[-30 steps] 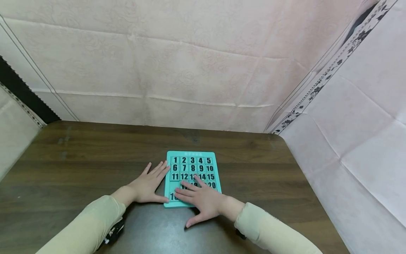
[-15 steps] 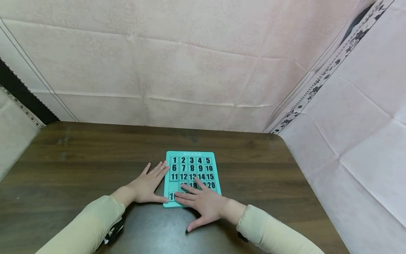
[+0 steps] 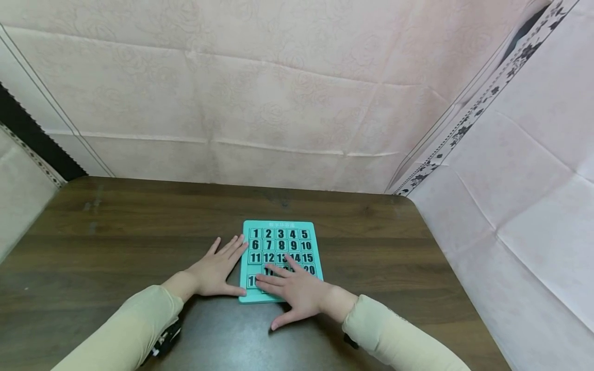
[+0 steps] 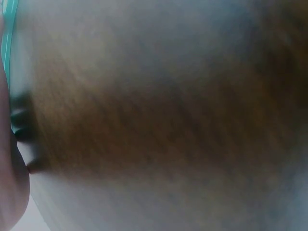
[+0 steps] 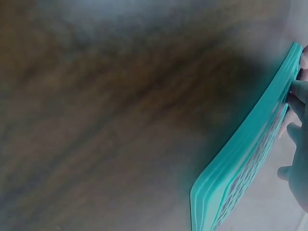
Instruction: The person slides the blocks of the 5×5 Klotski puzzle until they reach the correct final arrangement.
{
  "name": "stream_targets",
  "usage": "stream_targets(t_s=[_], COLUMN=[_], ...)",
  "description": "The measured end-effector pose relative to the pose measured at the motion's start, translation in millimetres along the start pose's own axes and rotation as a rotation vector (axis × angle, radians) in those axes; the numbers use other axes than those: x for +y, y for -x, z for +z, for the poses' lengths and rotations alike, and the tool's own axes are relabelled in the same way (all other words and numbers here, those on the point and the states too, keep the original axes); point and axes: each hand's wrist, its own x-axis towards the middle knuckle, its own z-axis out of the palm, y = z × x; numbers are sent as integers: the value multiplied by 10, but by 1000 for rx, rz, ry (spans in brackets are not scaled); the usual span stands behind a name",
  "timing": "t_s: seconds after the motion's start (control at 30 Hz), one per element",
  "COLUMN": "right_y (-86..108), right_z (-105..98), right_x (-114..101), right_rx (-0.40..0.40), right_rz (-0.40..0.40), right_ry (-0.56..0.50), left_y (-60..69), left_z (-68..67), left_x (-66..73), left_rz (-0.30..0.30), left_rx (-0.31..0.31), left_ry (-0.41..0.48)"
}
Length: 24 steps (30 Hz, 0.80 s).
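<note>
A turquoise number slide puzzle (image 3: 280,246) lies flat on the table, with black numbers in rows. My left hand (image 3: 214,270) is spread beside it, fingertips and thumb at its left edge. Across the lower rows reaches my right hand (image 3: 301,293), fingers extended over the tiles and thumb out below the board. A fingertip is at a partly covered tile (image 3: 251,281) in the lower left, which sits between two rows under a bare gap. Several lower numbers are hidden by the right hand. In the right wrist view the puzzle (image 5: 250,125) shows edge-on beside the fingers (image 5: 298,134).
The dark wood-grain table (image 3: 153,226) spreads around the puzzle. A pale patterned cloth (image 3: 278,103) hangs behind the table, and another white cloth (image 3: 524,206) is on the right side. A black strip (image 3: 39,136) shows at the far left.
My right hand shifted slightly toward me, then back up and away. The lower-left tile has slid up from the bottom row toward the gap. My left hand stays in place.
</note>
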Motion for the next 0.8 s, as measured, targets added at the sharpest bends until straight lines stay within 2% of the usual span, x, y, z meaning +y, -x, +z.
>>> stream_targets(t_s=[0.33,0.8], right_y=[-108,-74], right_z=[3,18], right_x=[124,133], right_rx=[15,38], right_rz=[68,57], right_ry=[8,-21], left_y=[-6,1], left_z=[-6,-14], left_x=[-8,-2], left_rz=[-7,1], left_rx=[-11,-6], left_ry=[1,9])
